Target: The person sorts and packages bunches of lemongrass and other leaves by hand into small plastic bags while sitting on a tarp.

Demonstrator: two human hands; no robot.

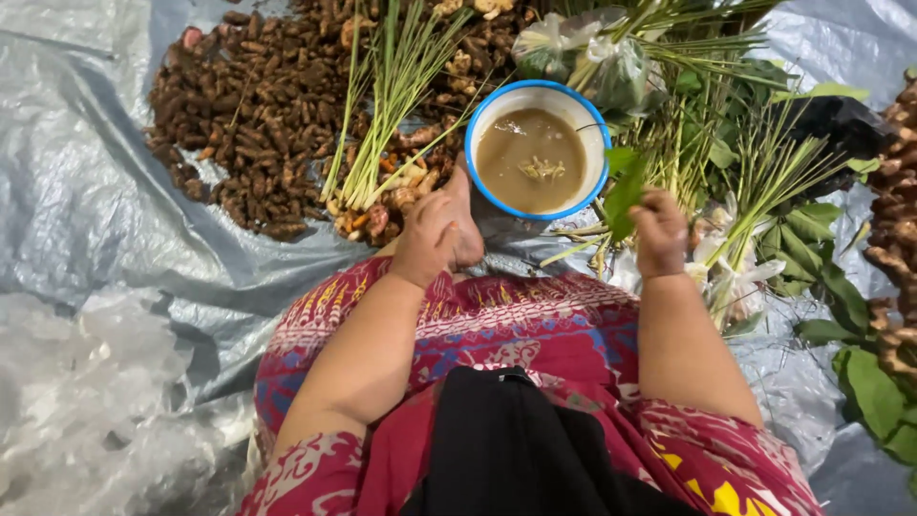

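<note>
While the right hand point(661, 229) pinches a green leaf point(626, 191) in its bent fingers, the leaf hangs just beside the rim of a white bowl with a blue edge point(590, 105). The bowl sits on the ground in front of the person's lap. It is nearly full of brown, muddy-looking water point(521, 143), and a few pale shreds point(542, 169) float in the middle.

The left hand point(425, 239) is curled up and rests by the person's foot point(465, 225), close to the near side of the bowl. I cannot tell if it holds anything. The two hands are apart, one on each side of the bowl.

It looks like the work is with the leaf, right at the bowl. Any move over the bowl needs to be slow and gentle, because the water is high and could spill.

Around the bowl it is crowded. A bunch of long green stalks point(392, 105) lies to the left, on top of a big pile of small brown roots point(258, 115). Greens wrapped in clear bags point(592, 48) lie behind the bowl. White flowers point(740, 272) and more leaves lie to the right, and knobbly brown roots point(898, 210) sit at the far right edge. All of it rests on a grey plastic sheet point(86, 191). The person's lap is covered by a red patterned cloth point(535, 334). The foot and the stalks press close to the bowl, so there is little room there.
</note>
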